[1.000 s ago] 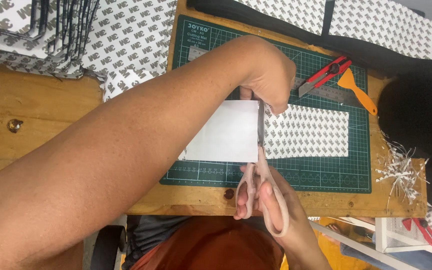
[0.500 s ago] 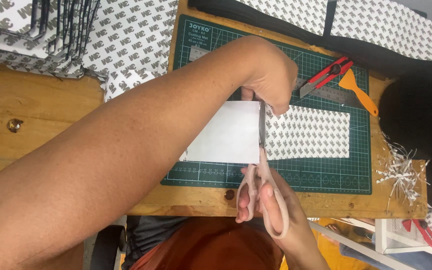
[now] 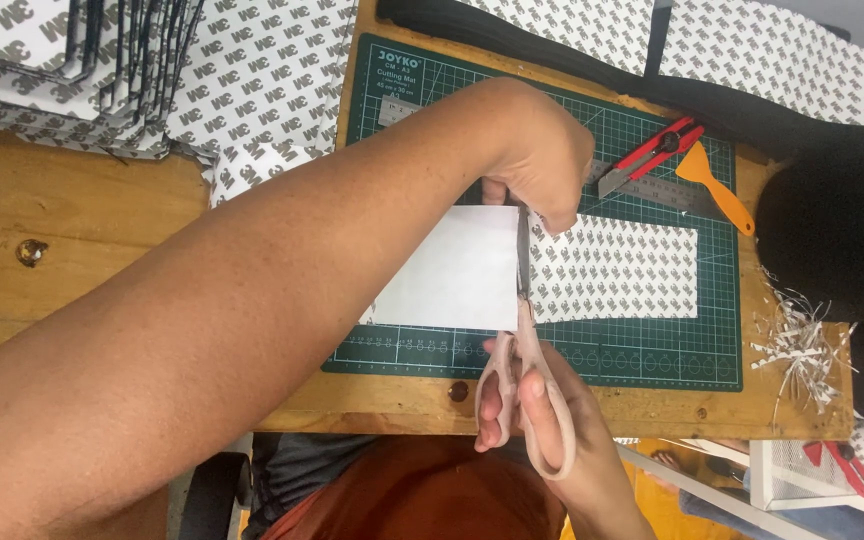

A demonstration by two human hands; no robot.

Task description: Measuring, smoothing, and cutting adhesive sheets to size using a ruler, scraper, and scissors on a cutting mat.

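My left hand: it reaches across the mat and pinches the far edge of the sheet, fingers clenched on it; the fingertips are hidden under my knuckles.
My right hand: it grasps the pale pink plastic-handled scissors, my fingers pass through the two handle loops and are closed around them.
Scissor blades: they point away from my right fingers toward my left fingers, and they lie along the line where the sheet changes from white to patterned. The blades look nearly closed on the sheet; how far, I cannot tell.
Sheet, white part: a plain white rectangle of paper, to the left of the blades, under my left forearm.
Sheet, patterned part: white with small grey printed marks, to the right of the blades, flat on the mat.
Dark green cutting mat with a grid: it lies under the sheet and under both my hands, on the wooden table.
Red and black utility knife: just right of my left fingers, not touching them.
Orange plastic scraper: beyond the knife, farther from my left fingers.
Thin white paper shreds: well to the right of my right fingers, at the table edge.
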